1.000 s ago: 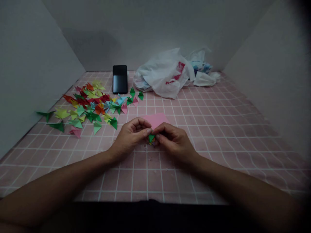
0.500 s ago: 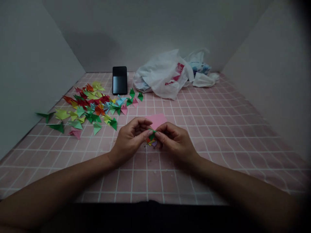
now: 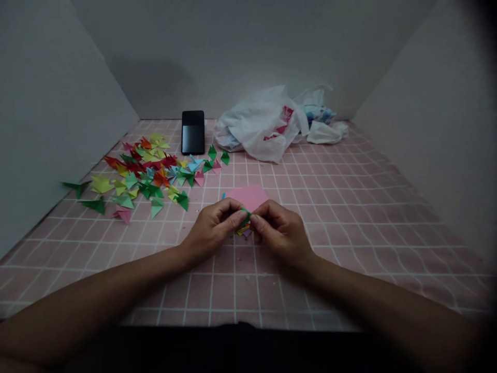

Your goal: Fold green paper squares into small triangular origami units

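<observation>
A small folded piece of green paper (image 3: 245,216) is pinched between both hands, mostly hidden by the fingers. My left hand (image 3: 218,224) grips its left side between thumb and fingers. From the other side, my right hand (image 3: 282,230) pinches it with thumb and forefinger. Under and behind the fingers lies a stack of coloured paper with a pink sheet (image 3: 250,195) on top. Orange, yellow and purple edges show below the green paper, partly covered by the hands.
Many folded paper cranes (image 3: 155,171) in several colours lie scattered at the left. A black phone (image 3: 193,132) leans near the back wall. White plastic bags (image 3: 260,124) and a crumpled white tissue or wrapper (image 3: 324,132) sit at the back. A pink checked cloth (image 3: 361,228) covers the table.
The view has tilted slightly. My left fingers have closed in lower around the green paper, and more of the pink sheet and a bit of blue beside it now show.
</observation>
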A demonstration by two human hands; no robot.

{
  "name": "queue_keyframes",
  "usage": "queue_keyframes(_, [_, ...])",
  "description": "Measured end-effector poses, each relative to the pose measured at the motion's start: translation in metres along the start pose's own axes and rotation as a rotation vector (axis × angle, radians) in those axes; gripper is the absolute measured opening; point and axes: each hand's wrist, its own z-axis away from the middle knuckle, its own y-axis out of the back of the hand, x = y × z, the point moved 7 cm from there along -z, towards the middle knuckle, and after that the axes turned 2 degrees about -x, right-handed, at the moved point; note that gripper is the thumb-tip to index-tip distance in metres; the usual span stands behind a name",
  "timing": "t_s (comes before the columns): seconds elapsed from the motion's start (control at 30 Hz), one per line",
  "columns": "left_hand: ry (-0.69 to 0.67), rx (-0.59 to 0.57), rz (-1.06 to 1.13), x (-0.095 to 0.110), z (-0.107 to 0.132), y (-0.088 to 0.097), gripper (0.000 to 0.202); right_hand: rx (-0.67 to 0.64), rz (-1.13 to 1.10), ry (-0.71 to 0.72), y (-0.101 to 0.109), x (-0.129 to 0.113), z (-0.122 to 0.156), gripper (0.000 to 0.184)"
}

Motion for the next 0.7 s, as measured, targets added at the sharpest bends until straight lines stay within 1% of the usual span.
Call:
queue_keyframes(0.07, [-0.019, -0.060, -0.085, -0.001, 0.001, -0.004, 0.023, 0.018, -0.005, 0.011, 0.000, 0.001, 0.000, 0.018])
queue_keyframes(0.17, [-0.088, -0.052, -0.273, 0.002, 0.000, -0.003, 0.026, -0.037, 0.016, 0.011, -0.003, 0.002, -0.005, 0.020])
queue_keyframes(0.23, [-0.106, -0.087, -0.370, 0.002, -0.001, -0.004, 0.025, -0.070, 0.031, 0.032, -0.004, 0.000, -0.008, 0.018])
queue_keyframes(0.27, [-0.114, -0.107, -0.400, 0.002, -0.001, -0.005, 0.025, -0.089, 0.049, 0.037, -0.004, 0.000, -0.009, 0.020])
queue_keyframes(0.33, [-0.132, -0.136, -0.410, 0.004, -0.001, -0.008, 0.025, -0.098, 0.114, 0.064, -0.004, -0.002, -0.010, 0.028])
queue_keyframes(0.4, [-0.105, -0.166, -0.344, 0.004, 0.000, -0.011, 0.025, -0.040, 0.150, 0.092, 0.000, -0.004, -0.009, 0.028])
queue_keyframes(0.5, [-0.049, -0.165, -0.323, 0.002, 0.000, -0.012, 0.027, 0.056, 0.139, 0.070, 0.006, -0.002, -0.008, 0.027])
queue_keyframes(0.57, [-0.023, -0.141, -0.355, 0.000, 0.000, -0.009, 0.030, 0.059, 0.104, 0.043, 0.006, 0.003, -0.009, 0.028])
queue_keyframes(0.7, [-0.022, -0.157, -0.396, -0.004, -0.004, -0.004, 0.032, -0.035, 0.002, -0.019, 0.000, 0.009, -0.014, 0.024])
